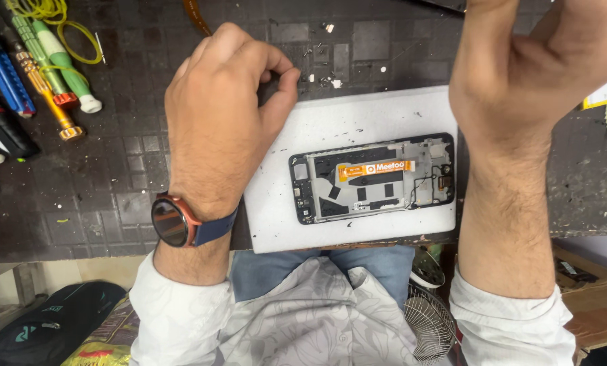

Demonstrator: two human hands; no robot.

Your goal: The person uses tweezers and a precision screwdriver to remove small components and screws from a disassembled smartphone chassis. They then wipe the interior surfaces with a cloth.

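Observation:
An opened phone frame [374, 177] with an orange strip lies on a white foam pad [358, 115] at the near edge of the dark work mat. My left hand [222, 115] rests left of the pad with fingers curled, thumb and forefinger pinched together near small loose screws [320, 74]; whether it grips something tiny I cannot tell. A watch with an orange rim sits on that wrist. My right hand [534, 61] is raised over the pad's right end, fingers curled toward the top edge of view, its contents hidden.
Several screwdrivers [46, 68] and a yellow band lie at the mat's far left. A yellow card [605, 91] sits at the right. Below the bench are a small fan [429, 318], a black bag [53, 322] and a cardboard box [595, 305].

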